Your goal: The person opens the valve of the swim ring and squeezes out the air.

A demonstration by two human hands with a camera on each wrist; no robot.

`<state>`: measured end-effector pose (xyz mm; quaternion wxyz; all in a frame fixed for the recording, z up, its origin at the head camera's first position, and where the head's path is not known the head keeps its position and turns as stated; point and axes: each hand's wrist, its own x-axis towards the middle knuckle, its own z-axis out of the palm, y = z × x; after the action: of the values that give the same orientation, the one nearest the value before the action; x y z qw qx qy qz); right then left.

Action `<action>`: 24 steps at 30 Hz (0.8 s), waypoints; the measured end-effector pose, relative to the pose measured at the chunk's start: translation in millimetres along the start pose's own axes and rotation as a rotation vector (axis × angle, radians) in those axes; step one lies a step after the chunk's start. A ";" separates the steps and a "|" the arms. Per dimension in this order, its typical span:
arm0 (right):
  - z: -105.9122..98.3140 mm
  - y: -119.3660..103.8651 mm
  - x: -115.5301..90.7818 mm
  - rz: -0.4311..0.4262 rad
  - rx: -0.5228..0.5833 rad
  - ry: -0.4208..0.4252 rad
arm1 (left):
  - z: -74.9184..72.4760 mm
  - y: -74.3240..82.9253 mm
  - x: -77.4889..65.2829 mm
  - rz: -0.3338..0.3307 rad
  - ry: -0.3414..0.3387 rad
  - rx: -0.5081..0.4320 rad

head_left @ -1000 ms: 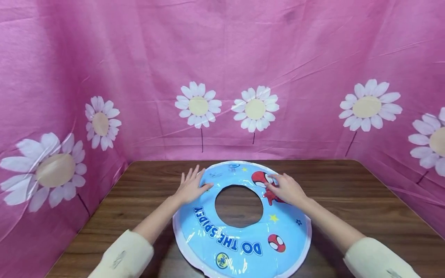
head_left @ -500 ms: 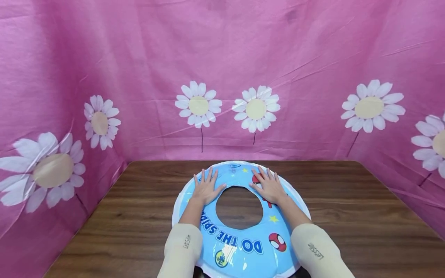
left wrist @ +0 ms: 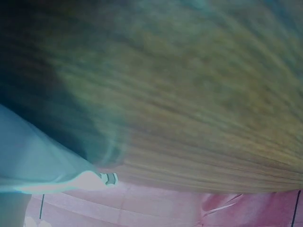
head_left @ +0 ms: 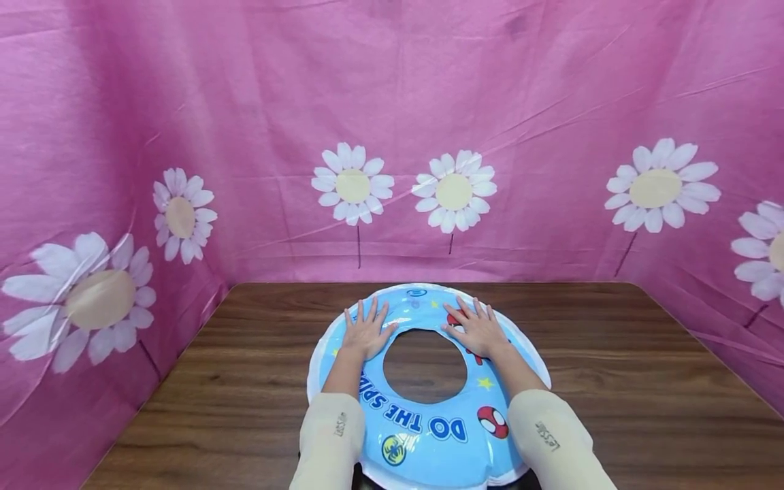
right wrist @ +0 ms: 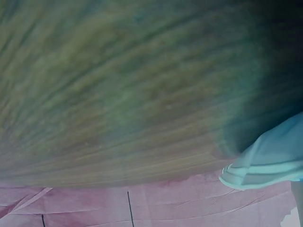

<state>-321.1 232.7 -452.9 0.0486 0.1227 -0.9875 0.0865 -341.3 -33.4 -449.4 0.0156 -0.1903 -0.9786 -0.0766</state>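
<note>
A light blue swim ring (head_left: pixel 441 463) with a pale rim, partly puffed up, lies on the wooden table. Its printing includes "DO THE SPIDEY" and red masked figures. My left hand (head_left: pixel 365 335) rests on the far left part of the ring, fingers spread and straight. On the far right part lies my right hand (head_left: pixel 481 332), likewise spread, covering some of the red figure. In the left wrist view the edge of the ring (left wrist: pixel 42 163) shows at lower left; in the right wrist view the ring (right wrist: pixel 270 161) appears at lower right. Both hands' fingers are hidden in the wrist views.
Dark brown wooden table (head_left: pixel 625 381) extends on both sides of the ring and shows through its centre hole. A pink curtain (head_left: pixel 392 82) printed with white daisies hangs behind the table and along both sides. Cream sleeves (head_left: pixel 333 435) cover the forearms.
Both hands have come inward from the ring's sides and now lie flat on its top. The forearms are closer together. The ring's surface looks smoother and rounder than before.
</note>
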 end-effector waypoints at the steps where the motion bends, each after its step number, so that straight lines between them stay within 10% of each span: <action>1: 0.2 0.2 0.6 0.002 -0.006 -0.003 | 0.2 -0.4 0.5 -0.001 -0.002 0.005; 16: -5.7 8.3 0.9 -0.006 -0.002 -0.057 | 0.1 3.7 6.3 0.000 -0.051 0.000; 24: -32.4 20.5 2.6 -0.029 0.339 -0.135 | -23.5 -1.8 9.8 0.059 0.074 -0.471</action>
<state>-326.3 257.6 -424.0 -0.0378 0.1490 -0.9579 0.2425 -351.0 -35.1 -425.8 0.0090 -0.2142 -0.9265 -0.3093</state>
